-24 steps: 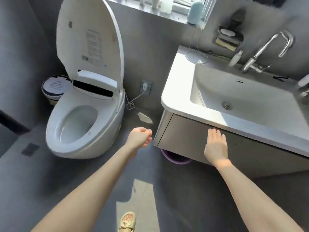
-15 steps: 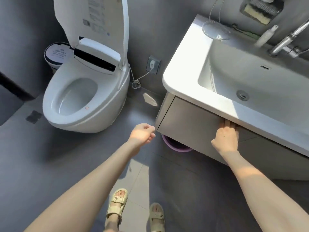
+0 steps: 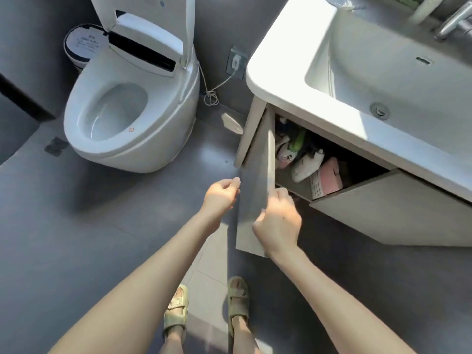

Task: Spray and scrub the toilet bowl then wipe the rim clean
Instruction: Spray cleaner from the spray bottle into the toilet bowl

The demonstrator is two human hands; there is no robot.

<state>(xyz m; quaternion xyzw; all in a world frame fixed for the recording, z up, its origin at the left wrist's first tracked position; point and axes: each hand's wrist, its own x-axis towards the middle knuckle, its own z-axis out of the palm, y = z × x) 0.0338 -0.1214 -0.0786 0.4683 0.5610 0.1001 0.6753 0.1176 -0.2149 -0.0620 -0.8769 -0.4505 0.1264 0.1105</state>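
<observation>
The white toilet [image 3: 132, 139] stands at the upper left with its lid raised and the bowl [image 3: 112, 111] exposed. My right hand [image 3: 277, 221] grips the edge of the grey cabinet door [image 3: 254, 175] under the sink, and the door is swung open towards me. My left hand [image 3: 221, 194] hovers just left of the door, fingers loosely curled, holding nothing. Inside the cabinet lie several bottles and packs, among them a white bottle [image 3: 306, 166], a green-topped one [image 3: 296, 144] and a pink pack [image 3: 328, 176].
The white sink basin [image 3: 281, 80] overhangs the cabinet at the right. A round bin [image 3: 81, 44] sits behind the toilet. A wall socket with a coiled cord [image 3: 236, 62] is between toilet and sink. My sandalled feet [image 3: 237, 297] stand on the grey floor.
My right hand has pulled the cabinet door open from under the sink edge, exposing the items inside. The view has tilted further down and my left hand has risen slightly.
</observation>
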